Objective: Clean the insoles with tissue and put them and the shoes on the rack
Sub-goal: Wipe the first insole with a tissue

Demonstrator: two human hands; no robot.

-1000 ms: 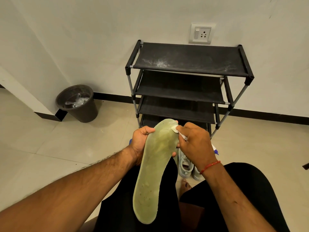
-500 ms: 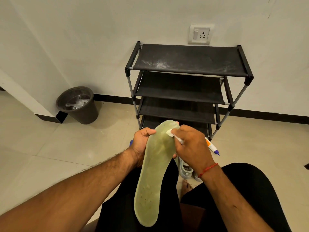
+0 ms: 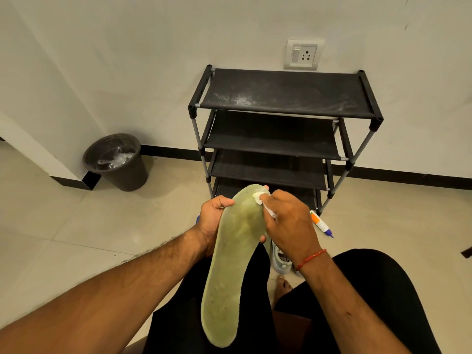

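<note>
The right hand [image 3: 288, 223] has slid its tissue [image 3: 258, 199] a little inward across the toe end of the insole [image 3: 229, 264] over the last second, from the edge towards the middle. So the wiping is under way at the top, and I'd judge the long stretch below the grip is not yet done. The left hand [image 3: 213, 218] has kept its fingers curled round the insole's far side, just opposite the tissue, holding it up over the lap. The right fingers pinch the tissue and press it onto the sole.

Most of the tissue is buried in those fingers; only a white wad and a tail show. The shoes [image 3: 281, 261] sit on the floor below the right wrist, largely covered. A bottle [image 3: 319, 222] lies just beyond the right knuckles. Something blue peeks out behind the left hand; I can't tell what. No second insole is in sight. The rack [image 3: 281, 93] stands past both hands, its lowest shelf partly hidden.
</note>
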